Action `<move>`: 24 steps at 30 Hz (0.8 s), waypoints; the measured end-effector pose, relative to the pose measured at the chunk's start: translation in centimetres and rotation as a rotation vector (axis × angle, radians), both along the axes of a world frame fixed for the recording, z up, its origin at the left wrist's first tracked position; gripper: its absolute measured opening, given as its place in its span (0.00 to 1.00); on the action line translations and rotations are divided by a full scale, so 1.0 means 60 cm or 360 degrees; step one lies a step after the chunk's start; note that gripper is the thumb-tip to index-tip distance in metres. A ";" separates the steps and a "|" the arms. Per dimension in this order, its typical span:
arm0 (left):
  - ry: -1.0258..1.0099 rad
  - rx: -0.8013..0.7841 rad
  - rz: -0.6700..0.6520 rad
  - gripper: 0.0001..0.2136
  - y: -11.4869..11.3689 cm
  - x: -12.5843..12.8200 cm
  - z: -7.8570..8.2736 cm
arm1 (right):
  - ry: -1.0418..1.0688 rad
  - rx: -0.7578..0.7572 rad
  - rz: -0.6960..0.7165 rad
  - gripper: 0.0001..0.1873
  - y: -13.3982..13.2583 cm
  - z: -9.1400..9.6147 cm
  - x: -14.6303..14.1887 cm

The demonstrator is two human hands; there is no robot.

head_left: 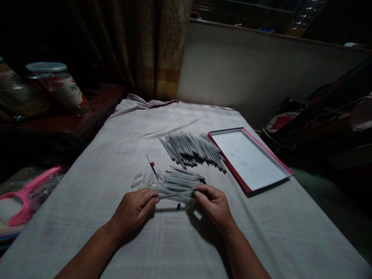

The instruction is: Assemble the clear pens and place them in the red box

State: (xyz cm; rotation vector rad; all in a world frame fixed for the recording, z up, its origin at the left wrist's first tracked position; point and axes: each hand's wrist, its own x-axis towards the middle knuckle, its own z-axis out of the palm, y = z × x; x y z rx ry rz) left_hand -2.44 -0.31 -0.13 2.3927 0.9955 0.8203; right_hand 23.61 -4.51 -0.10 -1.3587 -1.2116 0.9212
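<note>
Between my two hands a pen (176, 194) lies level, a thin grey-white barrel just above the cloth. My left hand (138, 207) pinches its left end, and my right hand (213, 203) pinches the other end, where the fingers hide the tip. Right behind it is a loose pile of similar pens (180, 179). Several clear caps (137, 180) lie to the left of that pile. A small black piece (178, 206) rests on the cloth in front of the held pen. Farther back, a larger row of pens (192, 147) lies slanted side by side.
A shallow red-edged box lid (252, 159) with a white inside lies at the right. Near the caps is a thin pen with a red part (152, 164). A lidded jar (62, 87) stands on a dark side table, above pink scissors-like handles (24, 197).
</note>
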 end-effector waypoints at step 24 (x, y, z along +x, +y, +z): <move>-0.0108 -0.0277 0.0124 0.16 0.000 0.008 0.003 | 0.0227 -0.0059 -0.0314 0.09 0.007 0.004 0.007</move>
